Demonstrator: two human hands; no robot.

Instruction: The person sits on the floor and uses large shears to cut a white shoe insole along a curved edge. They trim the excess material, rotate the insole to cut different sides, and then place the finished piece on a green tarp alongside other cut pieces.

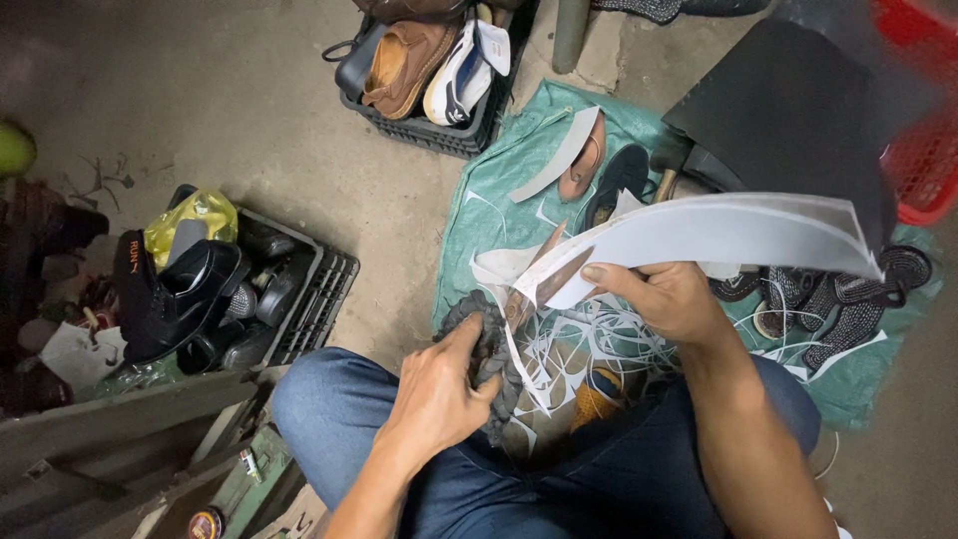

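From the head camera, the left hand (436, 394) presses a dark grey woven shoe (486, 351) against the lap, fingers closed on its edge. The right hand (671, 299) pinches a white sole sheet (718, 237) with cut-out shapes, raised over the green tarp (499, 190)'s near edge. The sheet is being matched to the shoe; lowering it squarely seems needed.

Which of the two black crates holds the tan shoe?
The far crate, at the top edge beside the green tarp, holds the tan shoe. The near crate, by the left knee, holds only black shoes.
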